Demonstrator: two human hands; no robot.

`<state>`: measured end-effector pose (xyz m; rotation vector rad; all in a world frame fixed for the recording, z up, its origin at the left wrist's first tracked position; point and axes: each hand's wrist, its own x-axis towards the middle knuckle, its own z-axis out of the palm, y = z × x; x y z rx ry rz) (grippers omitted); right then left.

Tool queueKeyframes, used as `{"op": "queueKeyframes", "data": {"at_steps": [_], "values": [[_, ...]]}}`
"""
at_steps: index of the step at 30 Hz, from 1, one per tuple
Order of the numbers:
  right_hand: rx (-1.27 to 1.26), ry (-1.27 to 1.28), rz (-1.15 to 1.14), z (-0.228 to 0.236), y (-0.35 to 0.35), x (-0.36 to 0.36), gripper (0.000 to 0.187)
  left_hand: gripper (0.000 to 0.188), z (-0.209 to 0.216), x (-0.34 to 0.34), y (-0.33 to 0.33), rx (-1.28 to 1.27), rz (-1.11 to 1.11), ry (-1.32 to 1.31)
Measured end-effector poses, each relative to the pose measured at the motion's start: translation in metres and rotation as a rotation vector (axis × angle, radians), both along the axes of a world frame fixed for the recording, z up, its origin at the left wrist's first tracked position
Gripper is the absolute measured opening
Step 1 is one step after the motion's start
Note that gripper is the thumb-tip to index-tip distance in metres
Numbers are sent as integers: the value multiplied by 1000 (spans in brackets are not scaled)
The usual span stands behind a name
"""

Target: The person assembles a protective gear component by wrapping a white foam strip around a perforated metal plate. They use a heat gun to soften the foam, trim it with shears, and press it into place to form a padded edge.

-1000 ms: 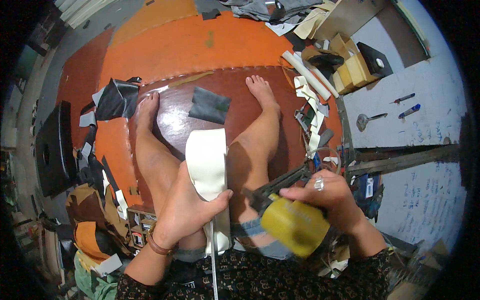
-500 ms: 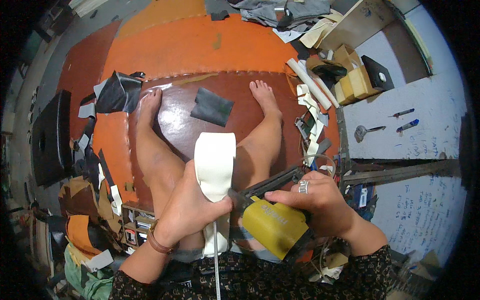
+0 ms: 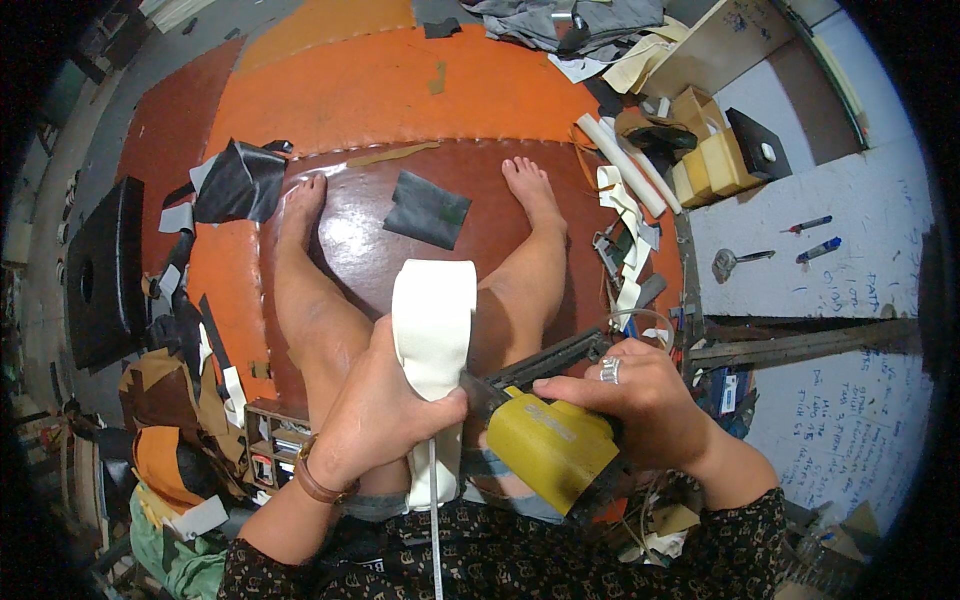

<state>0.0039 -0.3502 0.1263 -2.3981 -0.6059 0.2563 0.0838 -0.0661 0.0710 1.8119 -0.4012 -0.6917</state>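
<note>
In my left hand (image 3: 385, 415) a wide cream-white piece (image 3: 434, 310) with a rounded upper end is gripped, the thumb across its front. A thin metal rod or strip (image 3: 434, 500) runs down below that thumb toward my lap. My right hand (image 3: 640, 400) is wrapped round a staple gun (image 3: 550, 445) with a yellow body and black nose. The nose meets the edge of the cream piece beside my left thumb; contact there cannot be made out for certain. Between my feet lies a dark grey sheet piece (image 3: 427, 210) on the brown floor covering.
A dark cushion-like block (image 3: 105, 270) stands at the left. Black scraps (image 3: 240, 182) lie near my left foot. White rolls (image 3: 630, 165) and a cream strip (image 3: 625, 240) lie at the right. Pens and a spoon-like tool (image 3: 740, 262) rest on the white board (image 3: 800, 285).
The view has shifted slightly. Both hands keep almost the same hold, with the staple gun's nose still at the cream piece's edge.
</note>
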Motion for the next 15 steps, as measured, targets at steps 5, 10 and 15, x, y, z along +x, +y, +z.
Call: {"op": "queueKeyframes", "data": {"at_steps": [5, 10, 15], "values": [[-33, 1, 11, -3, -2, -2, 68, 75, -3, -2, 1, -7, 22, -6], [-63, 12, 6, -1, 0, -2, 65, 65, -12, -7, -2, -55, 106, -79], [-96, 57, -24, 14, 10, 4, 50, 67, -5, -2, 0, -40, 20, -36]]}}
